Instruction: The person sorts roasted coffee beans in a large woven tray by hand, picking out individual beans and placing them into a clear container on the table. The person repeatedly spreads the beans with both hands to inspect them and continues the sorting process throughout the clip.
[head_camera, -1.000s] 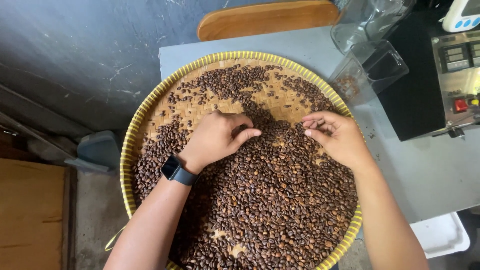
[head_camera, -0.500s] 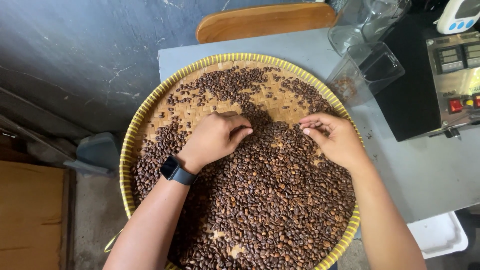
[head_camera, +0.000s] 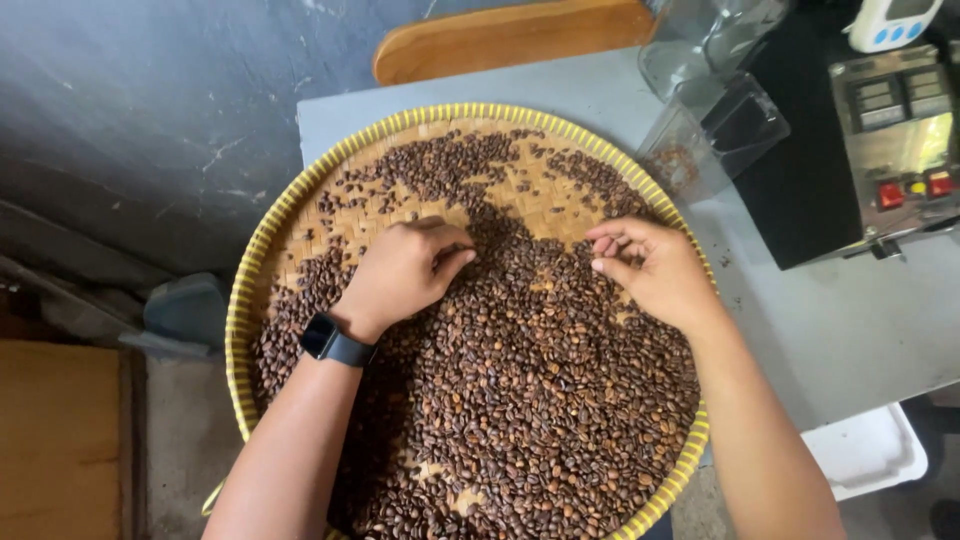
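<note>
Mid-frame, both hands rest on the beans (head_camera: 520, 400) in the tray (head_camera: 262, 240): left hand (head_camera: 405, 268) loosely curled, right hand (head_camera: 655, 268) pinching beans.

Left hand (head_camera: 405, 268) and right hand (head_camera: 652, 268) touch coffee beans (head_camera: 540, 400).
</note>
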